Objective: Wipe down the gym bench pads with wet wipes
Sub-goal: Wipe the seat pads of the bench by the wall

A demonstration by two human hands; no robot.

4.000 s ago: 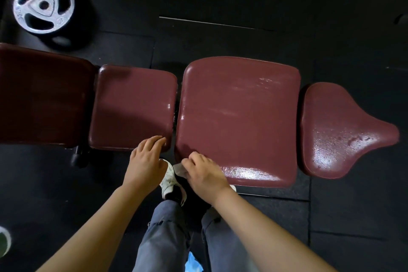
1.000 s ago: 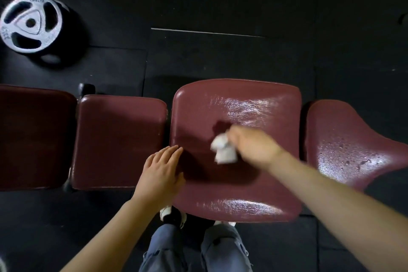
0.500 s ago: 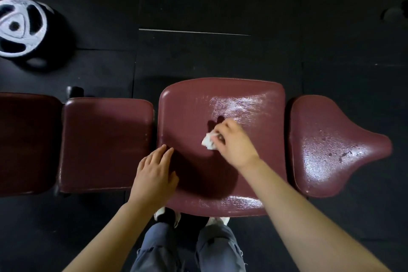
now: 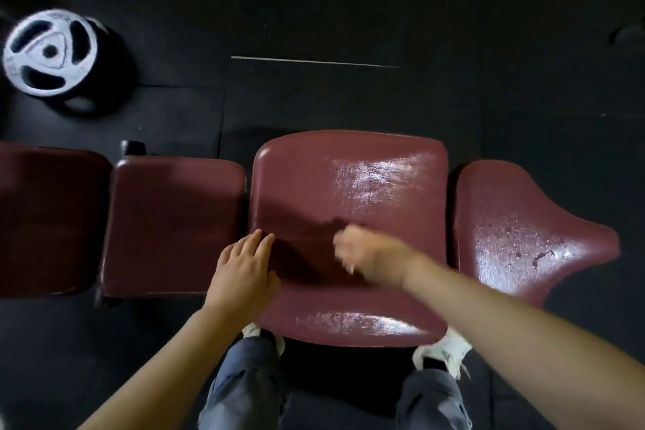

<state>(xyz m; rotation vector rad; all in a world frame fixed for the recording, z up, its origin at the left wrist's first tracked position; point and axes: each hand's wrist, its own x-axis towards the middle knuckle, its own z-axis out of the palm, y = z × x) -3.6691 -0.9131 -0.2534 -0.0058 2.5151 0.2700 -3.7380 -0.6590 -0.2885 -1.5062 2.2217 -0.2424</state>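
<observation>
A dark red gym bench runs across the view in several pads. My right hand (image 4: 373,257) is blurred with motion on the large middle pad (image 4: 352,181), its fingers curled round a white wet wipe (image 4: 349,268); only a small corner of the wipe shows under the hand. My left hand (image 4: 244,272) rests flat with straight fingers on that pad's left edge, by the gap to the smaller pad (image 4: 174,220). The middle pad shines wet at its far right and along its near edge. The tapered seat pad (image 4: 516,230) at the right glistens with droplets.
Another red pad (image 4: 45,220) lies at the far left. A grey weight plate (image 4: 49,52) sits on the black rubber floor at the back left. My legs and white shoes (image 4: 443,354) stand against the bench's near side.
My right hand has swept the wipe from the pad's middle back toward me and slightly right. The left hand has stayed on the pad's left edge.
</observation>
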